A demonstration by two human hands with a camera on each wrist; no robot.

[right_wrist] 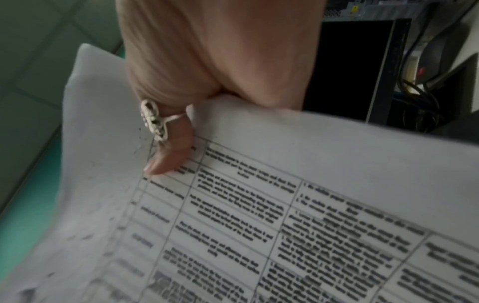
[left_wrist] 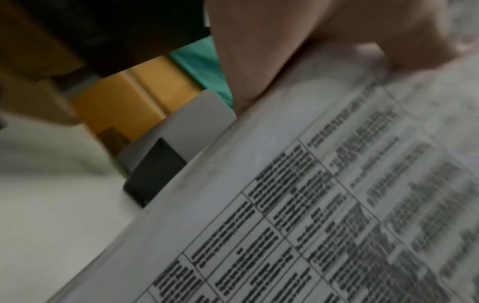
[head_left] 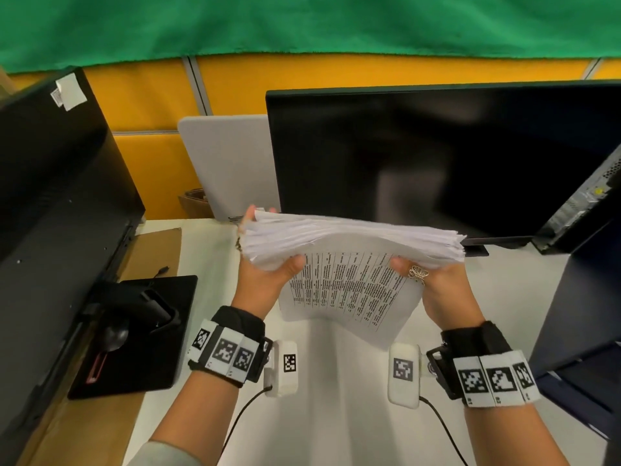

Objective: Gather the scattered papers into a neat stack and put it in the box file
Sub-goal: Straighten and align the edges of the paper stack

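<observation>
A thick stack of white papers (head_left: 353,237) is held on edge above the white desk (head_left: 336,415), its top edges uneven. The sheet facing me carries a printed table. My left hand (head_left: 282,264) grips the stack's left end, thumb on the near sheet and fingers behind. At the right end my right hand (head_left: 423,274), a ring on its thumb, grips the same way. The left wrist view shows that thumb (left_wrist: 401,45) pressed on the printed sheet (left_wrist: 311,205). The right wrist view shows the ringed thumb (right_wrist: 168,157) on the sheet (right_wrist: 285,205). A dark blue box (head_left: 578,314) stands at the right edge; whether it is the box file I cannot tell.
A black monitor (head_left: 437,156) stands just behind the stack. A black computer case (head_left: 50,196) fills the left side, with a black stand base (head_left: 141,341) and brown cardboard (head_left: 151,250) beside it. A grey board (head_left: 228,163) leans at the back.
</observation>
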